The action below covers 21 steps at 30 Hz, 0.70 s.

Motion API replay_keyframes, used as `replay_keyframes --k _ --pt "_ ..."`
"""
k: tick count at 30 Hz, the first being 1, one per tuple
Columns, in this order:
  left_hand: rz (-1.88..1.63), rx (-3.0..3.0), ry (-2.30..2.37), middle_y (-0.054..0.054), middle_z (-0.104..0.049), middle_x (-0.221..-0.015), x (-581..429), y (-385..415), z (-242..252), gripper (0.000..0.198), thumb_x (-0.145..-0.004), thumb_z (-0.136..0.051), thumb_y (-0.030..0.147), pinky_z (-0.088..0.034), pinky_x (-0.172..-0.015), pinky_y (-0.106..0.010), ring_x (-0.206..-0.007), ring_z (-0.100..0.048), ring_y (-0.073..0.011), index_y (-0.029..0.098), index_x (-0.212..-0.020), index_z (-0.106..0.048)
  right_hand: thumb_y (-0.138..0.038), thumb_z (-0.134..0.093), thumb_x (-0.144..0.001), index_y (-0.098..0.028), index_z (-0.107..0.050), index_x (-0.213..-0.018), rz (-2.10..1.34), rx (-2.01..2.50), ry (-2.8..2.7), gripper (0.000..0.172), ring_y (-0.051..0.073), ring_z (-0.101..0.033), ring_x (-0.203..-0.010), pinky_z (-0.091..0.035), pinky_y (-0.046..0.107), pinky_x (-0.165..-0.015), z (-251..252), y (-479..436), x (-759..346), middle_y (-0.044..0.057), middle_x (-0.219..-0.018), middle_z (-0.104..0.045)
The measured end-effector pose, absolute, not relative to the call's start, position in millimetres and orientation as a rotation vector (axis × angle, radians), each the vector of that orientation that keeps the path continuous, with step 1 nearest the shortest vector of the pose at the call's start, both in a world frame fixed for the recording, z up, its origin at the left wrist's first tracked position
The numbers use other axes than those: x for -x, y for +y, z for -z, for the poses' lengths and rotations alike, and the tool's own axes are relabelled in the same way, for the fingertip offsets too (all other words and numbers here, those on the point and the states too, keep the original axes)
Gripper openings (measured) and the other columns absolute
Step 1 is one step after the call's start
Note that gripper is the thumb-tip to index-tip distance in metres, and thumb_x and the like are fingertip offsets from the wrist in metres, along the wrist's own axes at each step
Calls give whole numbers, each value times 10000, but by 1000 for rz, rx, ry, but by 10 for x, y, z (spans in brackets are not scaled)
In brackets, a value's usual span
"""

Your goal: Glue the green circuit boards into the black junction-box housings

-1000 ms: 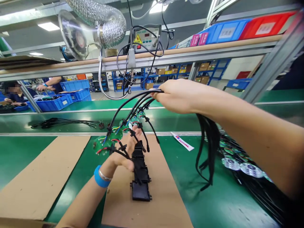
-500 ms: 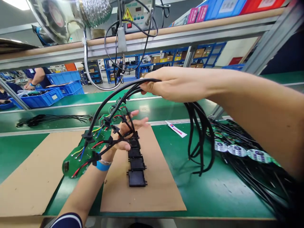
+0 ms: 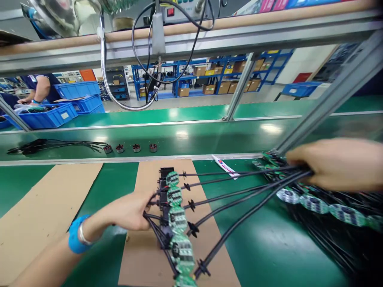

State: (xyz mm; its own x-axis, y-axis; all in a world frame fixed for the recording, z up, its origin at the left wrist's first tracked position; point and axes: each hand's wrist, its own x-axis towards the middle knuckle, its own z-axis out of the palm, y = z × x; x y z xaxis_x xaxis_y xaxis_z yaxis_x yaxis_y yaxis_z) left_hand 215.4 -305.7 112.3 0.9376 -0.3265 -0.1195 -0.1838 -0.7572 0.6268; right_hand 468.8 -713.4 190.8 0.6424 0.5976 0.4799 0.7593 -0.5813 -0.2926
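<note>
Our right hand (image 3: 338,164) grips the long cables (image 3: 297,174), our left hand (image 3: 131,211) pinches the short leads (image 3: 158,235); we want even tension, circuit boards (image 3: 177,219) untwisted

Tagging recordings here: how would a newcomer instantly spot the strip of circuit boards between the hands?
On the green bench, find the right-hand cardboard sheet. Over it, beside the left hand, runs a strip of round green circuit boards. Unlike the similar boards piled farther right, its long black cables stretch sideways into the right hand.
</note>
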Motion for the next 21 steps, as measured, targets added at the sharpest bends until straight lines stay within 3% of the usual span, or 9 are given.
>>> replay_keyframes --k 1,3,5,7,9,12,14,16,21 --pt "296 -2491 -358 0 -539 -794 -2188 -3116 -1009 390 -592 -559 157 -370 -544 -257 -661 -514 -183 206 -967 -462 -510 -826 -556 -298 -559 -389 125 2518 -1200 380 115 -336 -254 -273 321 -345 -1669 -7113 -4668 -5 -358 -421" --pt "330 -2595 -336 -46 -569 -844 -2255 -3211 -790 446 -564 -546 146 -379 -561 -284 -708 -553 -233 191 -999 -456 -498 -898 -356 -283 -671 -544 -42 2513 -1279 364 222 -537 -408 -417 371 -407 -1248 -6857 -4518 62 -510 -568" --pt "389 -2665 -314 -87 -589 -870 -2297 -3263 -637 504 -542 -539 124 -383 -577 -306 -748 -580 -280 168 -1036 -450 -587 -811 -515 -266 -715 -995 -101 2445 -1339 585 317 -654 -857 -534 446 -692 -930 -6390 -4290 136 -951 -677" --pt "416 -2663 -304 -98 -601 -887 -2306 -3266 -582 533 -535 -547 110 -390 -593 -311 -770 -589 -295 161 -1054 -440 -541 -608 -796 -225 -583 -1243 -197 2268 -1381 548 296 -552 -1113 -466 469 -912 -715 -5870 -4067 140 -1180 -600" --pt "401 -2573 -300 -92 -602 -951 -2300 -3227 -607 553 -551 -614 145 -405 -635 -308 -813 -584 -284 174 -1073 -433 -455 -530 -873 -202 -593 -1169 -360 2058 -1467 395 266 -516 -1112 -422 450 -957 -587 -5456 -3909 116 -1146 -586" --pt "394 -2341 -206 -39 -592 -935 -2340 -3109 -667 453 -609 -712 312 -400 -663 -282 -799 -548 -227 198 -986 -487 -340 -536 -867 -191 -583 -886 -444 1946 -1488 158 203 -540 -938 -459 352 -856 -512 -5178 -3828 69 -997 -555" --pt "380 -2246 -53 4 -547 -761 -2429 -3007 -647 262 -736 -625 399 -363 -607 -260 -684 -497 -174 193 -842 -503 -323 -534 -875 -198 -542 -825 -448 1959 -1490 134 177 -530 -869 -460 312 -793 -502 -5155 -3859 49 -953 -519" --pt "352 -2214 75 32 -462 -641 -2551 -2908 -572 228 -834 -496 407 -327 -561 -247 -604 -443 -147 191 -764 -472 -345 -521 -895 -202 -528 -818 -417 2015 -1493 163 174 -514 -837 -447 305 -757 -506 -5156 -3921 43 -922 -494" --pt "434 -2123 78 40 -488 -661 -2760 -2792 -386 239 -893 -390 429 -403 -574 -230 -629 -543 -146 209 -800 -397 -321 -472 -921 -199 -487 -749 -314 2153 -1519 212 168 -473 -708 -378 286 -645 -517 -5035 -4058 11 -745 -449"
